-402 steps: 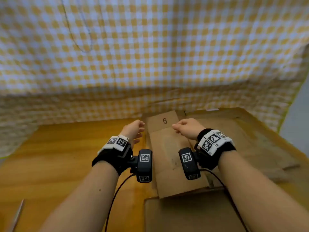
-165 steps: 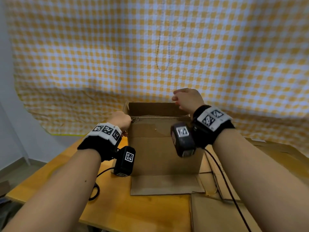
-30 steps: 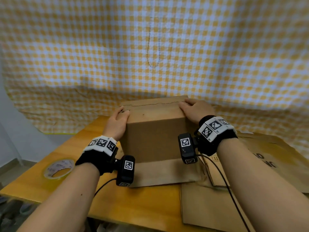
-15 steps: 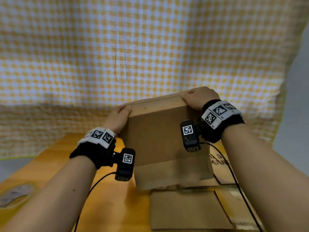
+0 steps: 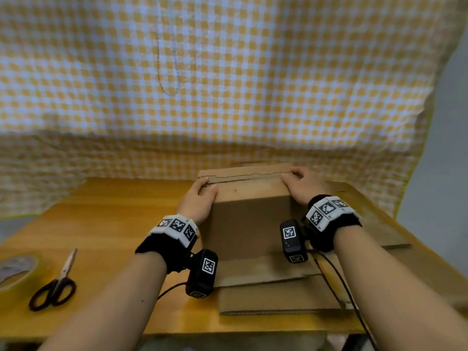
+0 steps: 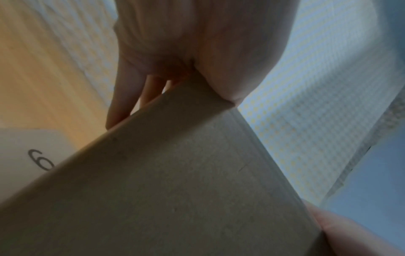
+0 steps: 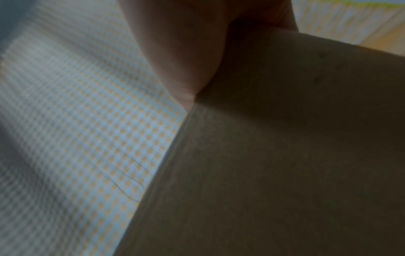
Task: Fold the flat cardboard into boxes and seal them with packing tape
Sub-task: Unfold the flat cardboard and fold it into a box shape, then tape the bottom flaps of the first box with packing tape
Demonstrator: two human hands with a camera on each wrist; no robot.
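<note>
A brown cardboard box point(image 5: 249, 219) stands on the wooden table point(image 5: 106, 224), its top flaps folded shut along a dotted seam. My left hand point(image 5: 200, 202) grips the box's upper left edge, thumb on top and fingers point(image 6: 122, 104) lying down the left side. My right hand point(image 5: 301, 188) grips the upper right edge in the same way; the right wrist view shows only its palm point(image 7: 181, 52) against the cardboard point(image 7: 285, 155). A loose flap point(image 5: 260, 272) sticks out flat at the front bottom. A flap marked "6" point(image 6: 24, 155) lies on the left.
A roll of packing tape point(image 5: 15, 272) and black-handled scissors point(image 5: 54, 287) lie at the table's left front. Flat cardboard sheets point(image 5: 278, 298) lie under and to the right of the box. A yellow checked cloth point(image 5: 228, 84) hangs behind the table.
The box was lifted and tilted half a second ago; it now stands level on the flat cardboard. Both hands keep their hold on its top edges.
</note>
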